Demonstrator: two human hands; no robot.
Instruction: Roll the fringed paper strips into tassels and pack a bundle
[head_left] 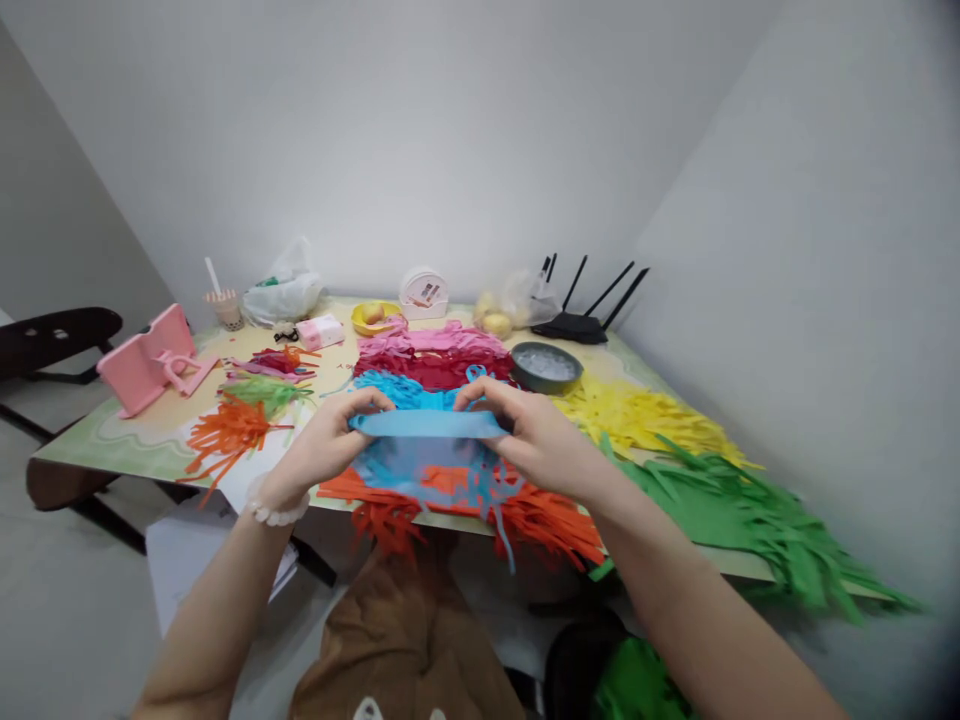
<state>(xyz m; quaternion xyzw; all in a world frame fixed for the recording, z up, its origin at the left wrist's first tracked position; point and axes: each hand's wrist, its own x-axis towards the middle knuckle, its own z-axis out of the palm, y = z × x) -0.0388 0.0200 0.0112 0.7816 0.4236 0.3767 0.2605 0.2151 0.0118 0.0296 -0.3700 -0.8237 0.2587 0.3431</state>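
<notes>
A sheet of light-blue fringed tissue paper [427, 424] is stretched between my two hands above the table's front edge, its lower part blurred. My left hand [330, 440] pinches its left end between thumb and fingers. On the opposite end, the fingers and thumb of my right hand [532, 430] are closed on the paper. Beneath it lies orange fringed paper [540, 515], partly hidden and hanging over the edge. Just behind my hands are more blue fringed paper [390, 388], dark-red fringed paper [442, 370] and pink fringed paper [450, 340].
Yellow fringe [645, 420] and green fringe [750, 510] spread over the right side. A grey bowl [546, 368] and black router [574, 325] stand behind. At left are orange tassels [225, 430], a pink stand [150, 365], a drink cup [226, 310] and a plastic bag [285, 298].
</notes>
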